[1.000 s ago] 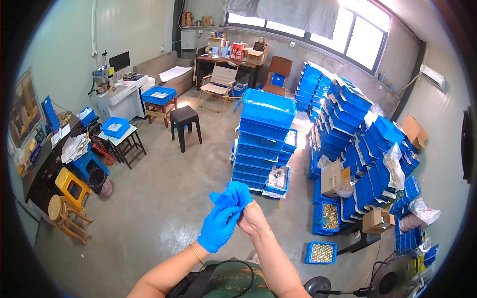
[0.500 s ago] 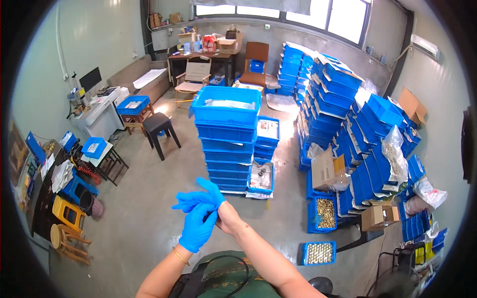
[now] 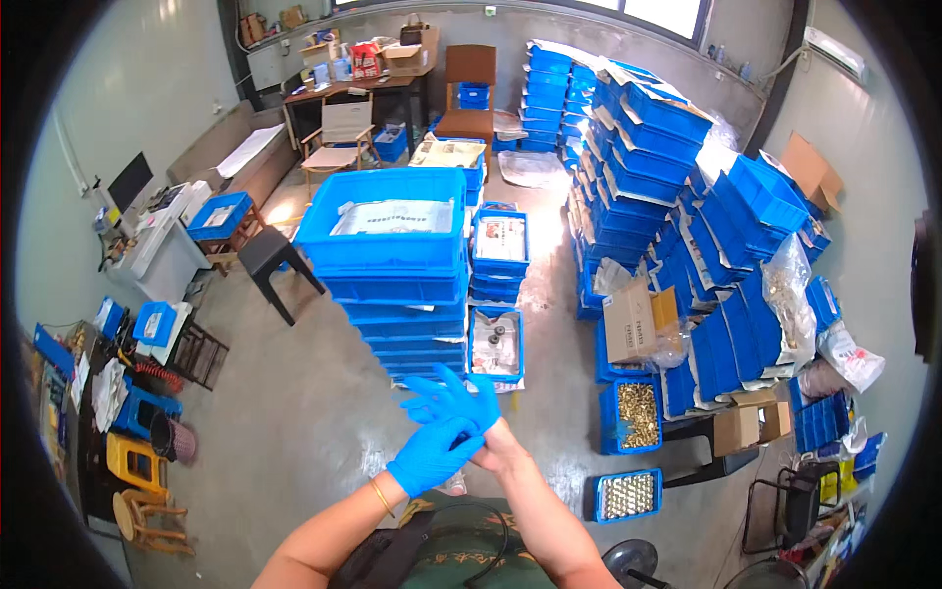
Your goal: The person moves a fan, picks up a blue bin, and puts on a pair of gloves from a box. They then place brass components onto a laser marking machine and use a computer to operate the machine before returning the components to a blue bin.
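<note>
"Where's the right glove (image 3: 453,399)?"
"Over the right hand (image 3: 471,410), fingers spread; the left hand (image 3: 437,457) grips it near the wrist."
"Any lettering?"
"Dark print on that carton (image 3: 628,322) (to the right)."

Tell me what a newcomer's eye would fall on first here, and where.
First, probably, the blue-gloved hands at lower centre, the left hand gripping the glove on the spread right hand. Just beyond rises a stack of blue bins. At right, slanting rows of blue bins crowd the room, with a bin of gold-coloured pieces nearer.
</note>
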Available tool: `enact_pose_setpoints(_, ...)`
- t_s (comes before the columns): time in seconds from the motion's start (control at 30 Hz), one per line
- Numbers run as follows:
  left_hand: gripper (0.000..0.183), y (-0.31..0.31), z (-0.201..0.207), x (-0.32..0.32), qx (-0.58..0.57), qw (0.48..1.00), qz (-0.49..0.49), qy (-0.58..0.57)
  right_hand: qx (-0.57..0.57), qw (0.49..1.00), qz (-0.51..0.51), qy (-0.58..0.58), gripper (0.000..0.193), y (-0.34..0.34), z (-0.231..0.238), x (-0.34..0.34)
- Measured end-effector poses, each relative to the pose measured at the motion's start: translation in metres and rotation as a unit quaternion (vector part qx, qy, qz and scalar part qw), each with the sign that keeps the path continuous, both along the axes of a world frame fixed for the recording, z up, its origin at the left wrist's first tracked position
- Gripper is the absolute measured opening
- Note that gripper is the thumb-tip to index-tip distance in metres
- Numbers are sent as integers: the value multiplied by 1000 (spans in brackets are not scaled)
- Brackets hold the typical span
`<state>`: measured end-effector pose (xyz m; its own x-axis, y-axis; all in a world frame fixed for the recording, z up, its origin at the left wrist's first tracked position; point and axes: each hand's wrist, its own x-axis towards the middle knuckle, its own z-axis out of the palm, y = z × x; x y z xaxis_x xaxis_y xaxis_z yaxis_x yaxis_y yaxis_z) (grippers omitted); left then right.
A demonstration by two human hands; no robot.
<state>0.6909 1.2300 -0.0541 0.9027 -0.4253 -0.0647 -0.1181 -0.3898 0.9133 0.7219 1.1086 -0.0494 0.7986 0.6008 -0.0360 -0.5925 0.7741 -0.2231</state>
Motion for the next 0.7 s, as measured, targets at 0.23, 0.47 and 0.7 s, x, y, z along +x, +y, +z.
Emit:
enact_pose_setpoints(0.23, 13, -46, 23, 79, -40, 998, -51, 6, -227, 923, -307, 38, 51, -34, -41, 89)
enact_pose_setpoints(0.47, 18, -83, 12, 112, -11, 985, -166, 38, 35, 967, -245, 60, 37, -88, -23, 100)
enact_pose_setpoints(0.7, 20, -155, 13, 134, -58, 983, -153, -78, -193, 904, -368, 96, 43, -152, -25, 149)
